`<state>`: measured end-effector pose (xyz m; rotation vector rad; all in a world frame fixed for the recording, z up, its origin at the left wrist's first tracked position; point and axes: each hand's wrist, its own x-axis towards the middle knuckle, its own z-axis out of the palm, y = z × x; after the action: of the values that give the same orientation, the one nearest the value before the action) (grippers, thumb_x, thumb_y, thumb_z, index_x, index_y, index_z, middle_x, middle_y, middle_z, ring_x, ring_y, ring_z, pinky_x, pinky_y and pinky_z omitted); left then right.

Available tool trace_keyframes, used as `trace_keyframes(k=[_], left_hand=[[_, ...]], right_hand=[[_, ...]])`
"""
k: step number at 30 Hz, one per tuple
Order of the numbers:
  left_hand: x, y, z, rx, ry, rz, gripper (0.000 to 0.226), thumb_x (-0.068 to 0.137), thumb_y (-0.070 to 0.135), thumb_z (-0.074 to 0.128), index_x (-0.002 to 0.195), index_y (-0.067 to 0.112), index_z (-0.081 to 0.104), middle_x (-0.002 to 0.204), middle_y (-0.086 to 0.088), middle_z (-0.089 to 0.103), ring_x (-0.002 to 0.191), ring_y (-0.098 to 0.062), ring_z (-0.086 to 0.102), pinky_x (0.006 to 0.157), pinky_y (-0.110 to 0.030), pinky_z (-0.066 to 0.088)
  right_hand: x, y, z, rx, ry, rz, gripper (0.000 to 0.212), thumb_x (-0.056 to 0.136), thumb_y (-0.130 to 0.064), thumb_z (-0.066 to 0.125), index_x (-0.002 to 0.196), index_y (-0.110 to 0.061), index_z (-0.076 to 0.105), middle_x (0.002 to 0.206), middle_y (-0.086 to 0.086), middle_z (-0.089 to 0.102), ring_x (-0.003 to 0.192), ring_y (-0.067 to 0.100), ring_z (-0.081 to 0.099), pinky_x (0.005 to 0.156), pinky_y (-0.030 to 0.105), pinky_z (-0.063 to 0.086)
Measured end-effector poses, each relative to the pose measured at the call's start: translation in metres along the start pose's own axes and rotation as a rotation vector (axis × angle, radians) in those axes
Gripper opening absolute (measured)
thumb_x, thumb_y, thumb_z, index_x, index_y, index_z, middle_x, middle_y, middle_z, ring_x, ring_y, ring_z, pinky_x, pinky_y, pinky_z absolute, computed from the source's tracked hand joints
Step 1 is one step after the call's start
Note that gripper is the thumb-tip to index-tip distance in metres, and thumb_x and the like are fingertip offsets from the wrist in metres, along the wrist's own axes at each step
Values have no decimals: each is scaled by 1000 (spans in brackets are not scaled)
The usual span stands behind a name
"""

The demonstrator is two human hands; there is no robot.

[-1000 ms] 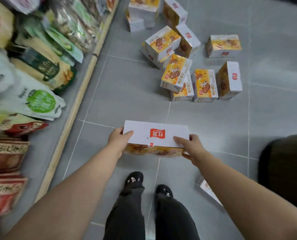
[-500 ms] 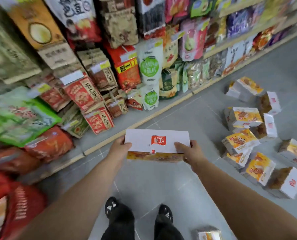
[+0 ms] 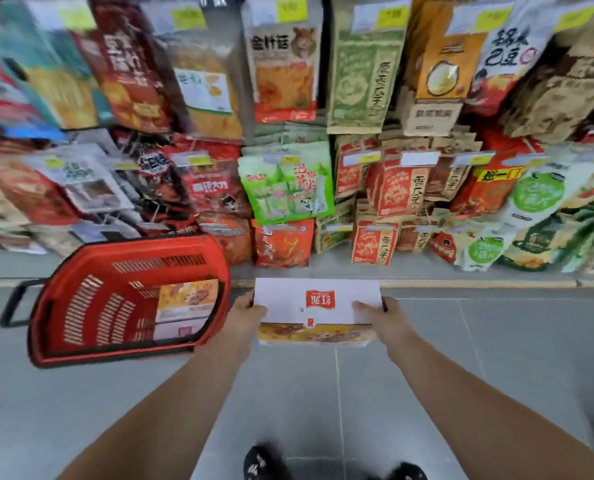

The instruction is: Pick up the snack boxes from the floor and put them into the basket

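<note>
White snack box held level, red basket holding another box

So the basket sits on the floor off to the left, right up against the bottom shelf, with a box already in it (over at its right end). Just right of the basket, a second box is up off the floor, left hand on its left end and right hand on its right end. Behind all of it, bags are packed along the shelves. Two shoes are at the near edge, below the held box.
</note>
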<state>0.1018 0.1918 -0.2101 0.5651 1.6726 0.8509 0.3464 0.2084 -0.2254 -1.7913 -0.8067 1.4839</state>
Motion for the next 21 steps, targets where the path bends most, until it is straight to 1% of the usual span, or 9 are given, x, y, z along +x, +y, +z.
trace_keyframes(k=[4,6,8,10,13,15,19,20,21], left_hand=[[14,-2,-89,-135,89,-98,44,90,-7,41,122,22,53,102,-7,62,83,-25,59,82,-43,50],[24,3,-123,-179,152,-117,44,90,-2,46,123,28,50,104,-5,61,88,-25,60,81,-42,52],[41,6,-152,-208,153,-104,46,87,3,52,127,26,51,112,-5,63,102,-29,62,91,-47,52],[59,13,-176,-210,168,-120,40,83,4,56,115,28,52,115,-6,61,108,-35,61,96,-54,49],[84,31,-201,-266,217,-129,39,80,-5,52,104,27,49,111,-9,57,106,-35,57,91,-49,52],[107,41,-222,-294,230,-166,51,76,-13,46,112,23,47,107,-8,54,100,-32,54,72,-35,50],[149,42,-272,-265,197,-214,89,50,-7,46,131,31,42,111,-11,51,93,-33,48,77,-41,46],[160,42,-287,-261,197,-223,91,48,-6,44,132,30,42,108,-11,50,85,-33,48,75,-40,50],[168,43,-298,-261,212,-224,87,52,-9,42,131,27,44,103,-12,49,73,-29,46,61,-31,51]], right_hand=[[-5,-7,92,-66,-179,-21,49,76,-10,79,119,-3,57,113,11,68,83,18,66,51,15,49],[0,-12,122,-143,-319,-28,74,59,-15,87,126,-12,56,119,7,67,100,20,66,71,23,55],[3,-22,150,-233,-434,-39,87,53,-15,89,131,-18,51,125,2,64,112,20,61,92,35,52],[10,-29,174,-312,-473,-77,95,51,-16,88,137,-19,47,130,1,61,119,21,57,101,43,48],[31,-40,212,-353,-412,-130,87,64,-7,86,140,-15,45,134,4,56,121,24,53,100,42,47],[51,-52,243,-366,-437,-159,85,68,-6,85,142,-15,43,136,4,54,123,24,52,101,41,45],[82,-74,304,-432,-472,-237,91,66,-11,87,144,-16,40,141,3,49,127,22,48,107,44,40],[91,-80,324,-443,-481,-226,93,67,-9,86,146,-15,38,142,2,48,128,23,47,106,44,41],[100,-84,341,-456,-493,-206,94,68,-8,85,147,-14,35,143,3,46,129,24,47,105,42,42]])
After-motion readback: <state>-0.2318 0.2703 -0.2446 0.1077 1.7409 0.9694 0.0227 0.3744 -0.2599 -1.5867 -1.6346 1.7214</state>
